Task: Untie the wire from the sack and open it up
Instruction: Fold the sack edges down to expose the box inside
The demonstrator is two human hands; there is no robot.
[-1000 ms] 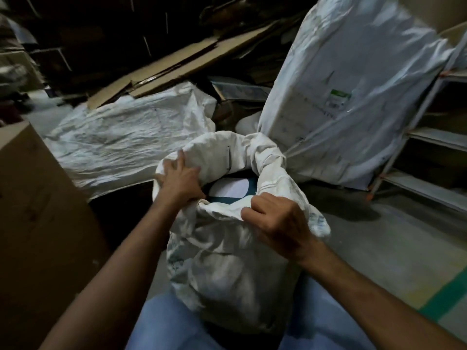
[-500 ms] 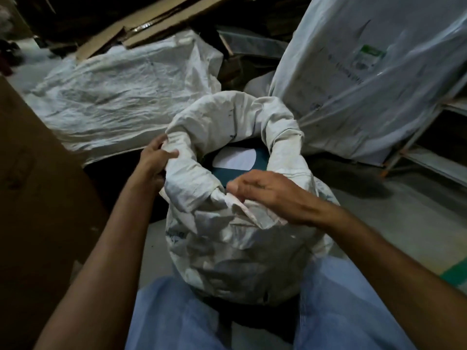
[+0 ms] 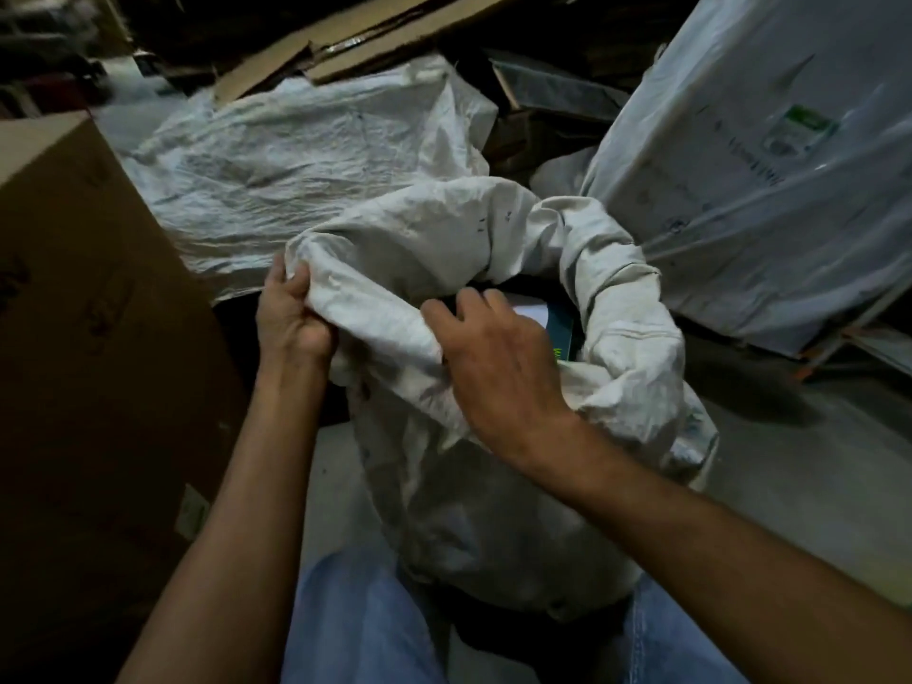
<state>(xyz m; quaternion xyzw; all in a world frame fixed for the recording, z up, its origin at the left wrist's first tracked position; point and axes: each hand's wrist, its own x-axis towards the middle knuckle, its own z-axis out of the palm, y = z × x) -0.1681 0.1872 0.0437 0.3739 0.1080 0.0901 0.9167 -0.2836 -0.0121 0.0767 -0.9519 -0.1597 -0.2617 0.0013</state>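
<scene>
The white woven plastic sack [image 3: 493, 510] stood upright on the grey concrete floor [image 3: 789, 461], between the person's knees in blue jeans [image 3: 355, 624]. Its mouth was open, and the top was rolled down into a thick, crumpled collar. Inside showed a dark teal box [image 3: 560, 328] with a white patch.

The left grip [image 3: 291, 318] was clenched tight on the left side of the rolled collar, with cloth bunched in the fist. The right grip [image 3: 498, 367] lay palm down over the near rim, its fingers loosely bent and reaching over the opening. Whether it had hold of the cloth could not be told.

A tall brown cardboard box [image 3: 74, 338] stood just to the left. A second crumpled white woven sack [image 3: 296, 160] lay behind, under flat cardboard sheets [image 3: 345, 46]. A large parcel wrapped in clear plastic [image 3: 765, 190] leaned at the right.
</scene>
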